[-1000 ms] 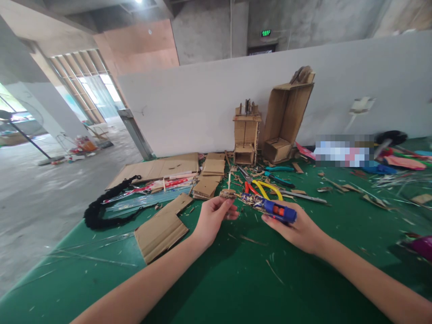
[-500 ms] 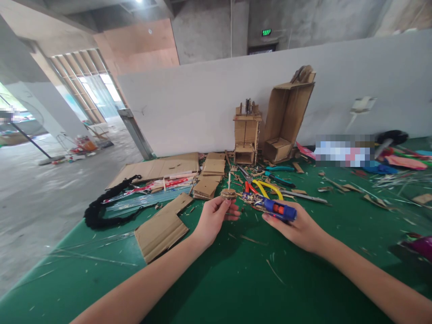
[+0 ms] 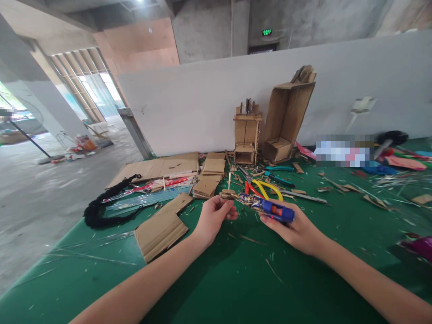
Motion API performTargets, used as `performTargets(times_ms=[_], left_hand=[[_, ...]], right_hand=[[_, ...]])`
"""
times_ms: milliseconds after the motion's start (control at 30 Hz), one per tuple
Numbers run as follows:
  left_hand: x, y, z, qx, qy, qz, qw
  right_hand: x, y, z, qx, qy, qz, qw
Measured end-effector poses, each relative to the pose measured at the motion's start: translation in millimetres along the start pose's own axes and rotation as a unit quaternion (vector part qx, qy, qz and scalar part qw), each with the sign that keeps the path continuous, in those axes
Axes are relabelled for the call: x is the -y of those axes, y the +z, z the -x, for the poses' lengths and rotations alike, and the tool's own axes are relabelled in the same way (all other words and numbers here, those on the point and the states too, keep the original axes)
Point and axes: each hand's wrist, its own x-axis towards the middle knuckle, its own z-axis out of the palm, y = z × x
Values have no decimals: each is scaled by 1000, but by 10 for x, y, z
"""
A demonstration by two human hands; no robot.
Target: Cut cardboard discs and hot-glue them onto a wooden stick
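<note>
On my feed the left hand pinches a small round cardboard stack, pale stick upright in it, above the green table. I see the right hand wrapped round a blue glue gun, nozzle at the stack's edge, perhaps touching.

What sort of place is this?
Probably a makeshift craft workshop in an unfinished building: cut cardboard and scraps litter the green table, the right hand holds what looks like a blue glue gun, and bare concrete wall shows behind.
</note>
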Motion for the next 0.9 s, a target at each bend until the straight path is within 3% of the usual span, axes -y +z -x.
performTargets(times_ms=[900], left_hand=[[3,-2,14,-2,13,-1,1000]], right_hand=[[24,-43,-6,-3,26,3,1000]])
